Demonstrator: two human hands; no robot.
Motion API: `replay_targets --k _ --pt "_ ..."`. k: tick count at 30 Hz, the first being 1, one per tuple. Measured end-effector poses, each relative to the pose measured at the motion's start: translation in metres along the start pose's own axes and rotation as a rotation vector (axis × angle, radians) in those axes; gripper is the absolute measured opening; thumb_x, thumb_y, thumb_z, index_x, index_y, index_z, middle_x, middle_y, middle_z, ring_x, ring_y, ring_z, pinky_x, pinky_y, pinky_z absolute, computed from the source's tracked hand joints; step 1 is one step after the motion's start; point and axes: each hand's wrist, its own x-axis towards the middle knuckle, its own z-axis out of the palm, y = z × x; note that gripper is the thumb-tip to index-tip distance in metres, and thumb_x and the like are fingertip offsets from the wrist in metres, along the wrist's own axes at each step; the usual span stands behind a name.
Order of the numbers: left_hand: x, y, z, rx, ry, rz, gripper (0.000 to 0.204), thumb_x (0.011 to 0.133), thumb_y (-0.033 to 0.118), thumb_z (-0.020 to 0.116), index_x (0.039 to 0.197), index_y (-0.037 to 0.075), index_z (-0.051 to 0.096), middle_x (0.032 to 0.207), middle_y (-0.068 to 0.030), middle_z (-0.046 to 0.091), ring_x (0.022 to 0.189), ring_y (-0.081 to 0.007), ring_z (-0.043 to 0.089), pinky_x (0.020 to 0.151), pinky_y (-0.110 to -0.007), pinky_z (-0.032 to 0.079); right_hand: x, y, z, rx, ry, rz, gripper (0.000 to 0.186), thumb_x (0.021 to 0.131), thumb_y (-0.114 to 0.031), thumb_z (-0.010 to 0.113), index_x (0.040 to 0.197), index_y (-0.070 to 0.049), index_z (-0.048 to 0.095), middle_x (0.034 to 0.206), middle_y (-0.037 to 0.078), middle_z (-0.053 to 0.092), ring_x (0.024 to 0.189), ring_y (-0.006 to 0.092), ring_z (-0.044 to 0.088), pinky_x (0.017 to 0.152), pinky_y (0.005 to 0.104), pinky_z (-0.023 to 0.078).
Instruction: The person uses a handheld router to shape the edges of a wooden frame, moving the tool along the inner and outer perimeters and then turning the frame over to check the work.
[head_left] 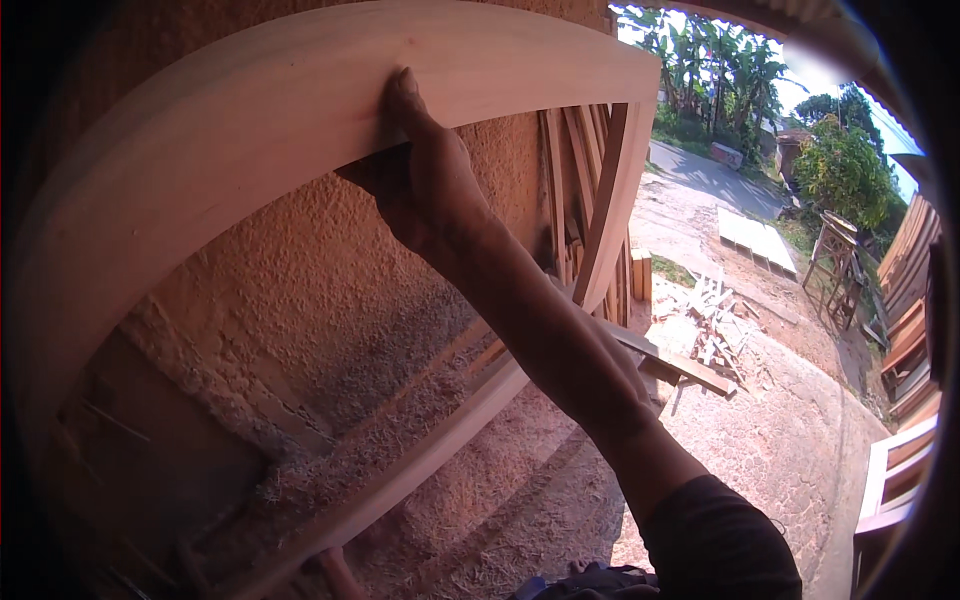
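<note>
A pale wooden frame rises before me, with a broad curved top board [230,110], an upright leg [610,190] at the right and a straight lower rail [430,450]. My right hand [430,170] grips the curved board's lower edge, thumb on its face, fingers hidden behind it. At the bottom of the view my left hand [338,570] shows only partly at the lower rail, its fingers mostly hidden.
Behind the frame is a rough plastered wall [260,270] with leaning planks [560,190]. Offcuts [705,325] and shavings litter the ground. Outside, at right, are a white panel [755,240], a wooden stand [830,260], stacked timber [910,340], a road and trees.
</note>
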Motion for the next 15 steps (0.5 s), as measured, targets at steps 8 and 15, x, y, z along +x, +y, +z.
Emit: replay_targets --k 8,15 --pt "0.085 -0.044 0.034 0.163 0.045 -0.068 0.074 0.104 0.061 0.043 0.161 0.014 0.034 0.16 -0.0108 0.042 0.147 -0.0303 0.039 0.122 -0.057 0.028 -0.014 0.048 0.009 -0.012 0.039 0.081 0.071 0.109 -0.053 0.047 0.156 -0.001 0.033 0.152 0.018 0.046 0.143 0.0304 0.048 0.12 0.0522 0.042" --pt "0.107 -0.07 0.03 0.232 0.129 -0.098 0.074 0.104 0.06 0.042 0.162 0.015 0.033 0.162 -0.0107 0.04 0.149 -0.0299 0.038 0.124 -0.056 0.025 0.0 0.075 0.006 0.031 0.05 0.061 0.071 0.107 -0.052 0.054 0.149 0.004 0.041 0.144 0.017 0.054 0.134 0.0282 0.056 0.116 0.0512 0.046"
